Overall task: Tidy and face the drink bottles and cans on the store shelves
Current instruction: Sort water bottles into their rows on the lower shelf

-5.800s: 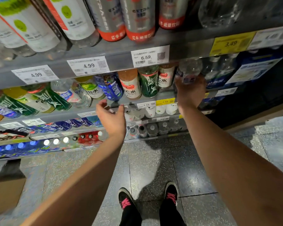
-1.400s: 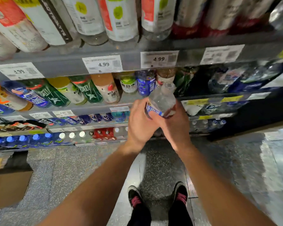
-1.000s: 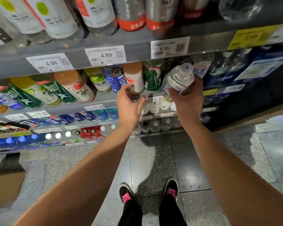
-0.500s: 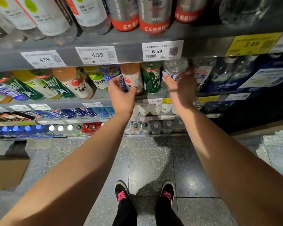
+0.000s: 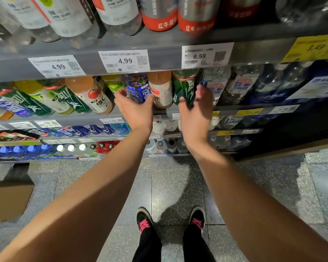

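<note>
On the middle shelf (image 5: 235, 107), bottles lean with their bases toward me. My left hand (image 5: 134, 108) cups the base of a blue-labelled bottle (image 5: 137, 86), fingers on its left side and thumb on its right. My right hand (image 5: 195, 110) is blurred and spread in front of a green bottle (image 5: 184, 86), thumb at its left and fingers at its right, holding nothing. An orange drink bottle with a white label (image 5: 161, 87) stands between the two hands. A clear water bottle (image 5: 215, 82) sits on the shelf just right of the green one.
The shelf above carries white-labelled bottles (image 5: 70, 17) and red-and-silver cans (image 5: 159, 14), with price tags (image 5: 124, 61) on its edge. Lower shelves hold more bottles seen cap-first (image 5: 70, 148). A cardboard box (image 5: 8, 201) lies on the floor at left. My shoes (image 5: 144, 222) stand on grey tiles.
My right hand has let go of the clear water bottle, which now stands on the shelf, and has moved left to the green bottle. My left hand has closed around the blue bottle's base.
</note>
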The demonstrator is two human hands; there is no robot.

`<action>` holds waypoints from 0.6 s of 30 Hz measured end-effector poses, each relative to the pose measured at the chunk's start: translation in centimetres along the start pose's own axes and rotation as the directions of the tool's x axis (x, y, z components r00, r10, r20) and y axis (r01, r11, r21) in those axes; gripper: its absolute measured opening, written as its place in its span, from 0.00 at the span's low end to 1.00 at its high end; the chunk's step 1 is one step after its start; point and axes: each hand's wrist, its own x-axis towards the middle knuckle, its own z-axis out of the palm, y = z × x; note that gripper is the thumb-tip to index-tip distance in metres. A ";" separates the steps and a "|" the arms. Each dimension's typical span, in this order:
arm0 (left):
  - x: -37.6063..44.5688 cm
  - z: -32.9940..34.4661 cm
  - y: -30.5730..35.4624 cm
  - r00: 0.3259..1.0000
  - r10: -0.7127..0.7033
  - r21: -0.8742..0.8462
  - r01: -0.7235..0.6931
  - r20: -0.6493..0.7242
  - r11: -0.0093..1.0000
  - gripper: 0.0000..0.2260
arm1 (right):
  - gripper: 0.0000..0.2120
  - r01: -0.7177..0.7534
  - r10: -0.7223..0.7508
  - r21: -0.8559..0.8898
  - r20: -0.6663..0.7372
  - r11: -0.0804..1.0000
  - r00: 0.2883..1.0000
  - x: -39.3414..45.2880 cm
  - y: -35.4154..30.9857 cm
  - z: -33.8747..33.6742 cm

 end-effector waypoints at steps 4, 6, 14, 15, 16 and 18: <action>1.3 -0.5 -0.7 0.998 -0.020 0.018 0.019 0.067 1.000 0.34 | 0.31 -0.073 0.074 -0.054 0.023 0.996 0.997 -0.5 -1.2 2.6; 1.9 -0.6 -0.9 0.996 -0.018 0.023 0.016 0.087 1.000 0.35 | 0.33 -0.103 0.107 -0.087 0.042 0.991 0.993 0.0 -1.1 3.7; 2.7 -0.4 -0.5 0.995 -0.022 0.015 0.020 0.099 1.000 0.29 | 0.41 -0.195 0.197 -0.038 0.079 0.980 0.977 1.9 -0.7 4.8; 2.7 -0.4 -0.5 0.996 -0.023 0.015 0.022 0.089 1.000 0.28 | 0.42 -0.196 0.197 -0.026 0.044 0.980 0.979 1.9 -0.7 4.8; 2.6 -0.5 -0.5 0.996 -0.023 0.012 0.022 0.082 1.000 0.27 | 0.41 -0.191 0.191 -0.015 0.001 0.981 0.982 1.9 -0.9 4.8; 2.7 -0.6 -0.6 0.996 -0.024 0.003 0.024 0.081 1.000 0.26 | 0.40 -0.192 0.193 0.015 -0.047 0.981 0.980 1.9 -1.1 4.8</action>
